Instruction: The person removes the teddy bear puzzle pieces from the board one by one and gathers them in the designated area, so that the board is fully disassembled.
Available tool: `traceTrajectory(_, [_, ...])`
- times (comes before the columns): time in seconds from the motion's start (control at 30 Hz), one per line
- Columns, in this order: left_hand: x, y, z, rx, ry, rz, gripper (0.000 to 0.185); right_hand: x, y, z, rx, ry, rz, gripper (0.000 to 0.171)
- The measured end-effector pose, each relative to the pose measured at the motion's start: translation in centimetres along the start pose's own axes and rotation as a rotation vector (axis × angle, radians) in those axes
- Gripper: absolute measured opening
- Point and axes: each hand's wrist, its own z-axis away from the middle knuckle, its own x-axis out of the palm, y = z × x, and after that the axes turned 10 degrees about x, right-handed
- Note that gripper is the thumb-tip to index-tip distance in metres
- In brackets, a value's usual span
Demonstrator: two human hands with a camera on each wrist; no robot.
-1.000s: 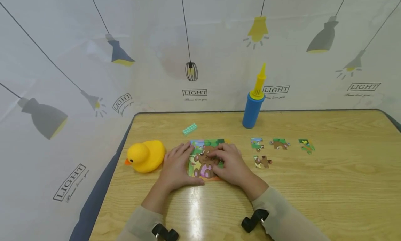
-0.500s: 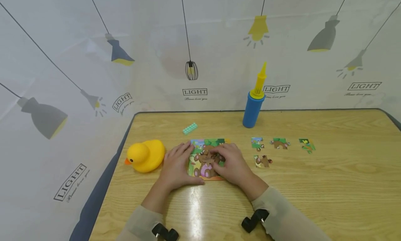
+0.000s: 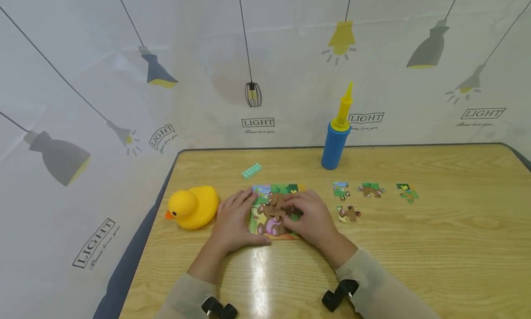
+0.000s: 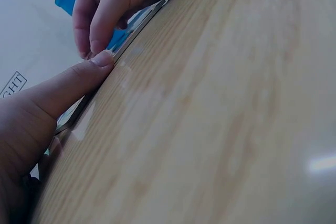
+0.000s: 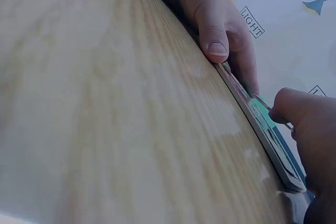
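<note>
Since the earlier frame, the right hand (image 3: 313, 220) has shifted slightly to the right over the jigsaw puzzle (image 3: 268, 223), so its fingertips cover a little less of the printed brown bear. Its thumb and forefinger are nearly together, pinching a thin brown puzzle piece (image 3: 278, 213) just above the picture; the right wrist view shows that piece edge-on, tilted. The left hand (image 3: 236, 220) has stayed put, fingers extended along the left side of the puzzle and thumb spread against its near edge.

The puzzle lies flat on the wooden desk (image 3: 435, 259), between the two hands. Well to the right of it are four loose pieces: a blue-and-green one (image 3: 341, 189), a brown-and-green one (image 3: 371, 190) and one with a yellow shape (image 3: 405, 191) in a far row, with a brown-and-cream one (image 3: 348, 213) near the first. Just left of the left hand sits a yellow toy duck (image 3: 197, 208), facing left. Beyond the puzzle lie a mint-green toy brick (image 3: 251, 171) and, farther right, a blue-and-yellow hand pump (image 3: 334, 146) standing upright before the lamp-printed backdrop (image 3: 294, 56).
</note>
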Motion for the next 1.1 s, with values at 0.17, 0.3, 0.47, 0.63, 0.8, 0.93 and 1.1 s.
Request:
traceTrajectory(0.17, [0.0, 0.0, 0.0, 0.006, 0.004, -0.002, 0.138, -0.5, 0.3, 0.8, -0.057, 0.0, -0.021, 0.015])
traceTrajectory(0.3, [0.0, -0.1, 0.0, 0.012, 0.012, -0.004, 0.138, -1.2, 0.6, 1.5, -0.08, 0.015, -0.019, 0.014])
traceTrajectory(0.47, [0.1, -0.1, 0.0, 0.005, 0.005, -0.007, 0.139, -2.1, 1.3, 2.3, -0.099, 0.022, -0.037, 0.015])
traceTrajectory(0.63, [0.0, 0.0, 0.0, 0.005, 0.006, 0.001, 0.138, -3.3, 1.9, 3.3, -0.092, 0.021, -0.073, 0.018])
traceTrajectory(0.8, [0.0, 0.1, 0.0, 0.004, 0.002, 0.009, 0.138, -4.8, 2.7, 4.4, -0.095, 0.039, -0.074, 0.02])
traceTrajectory(0.93, [0.0, 0.1, 0.0, 0.009, 0.008, 0.014, 0.137, -6.2, 3.6, 5.4, -0.077, 0.039, -0.06, 0.021])
traceTrajectory(1.1, [0.2, -0.1, 0.0, 0.011, 0.009, 0.008, 0.138, -7.8, 4.9, 6.6, -0.061, 0.048, -0.047, 0.021])
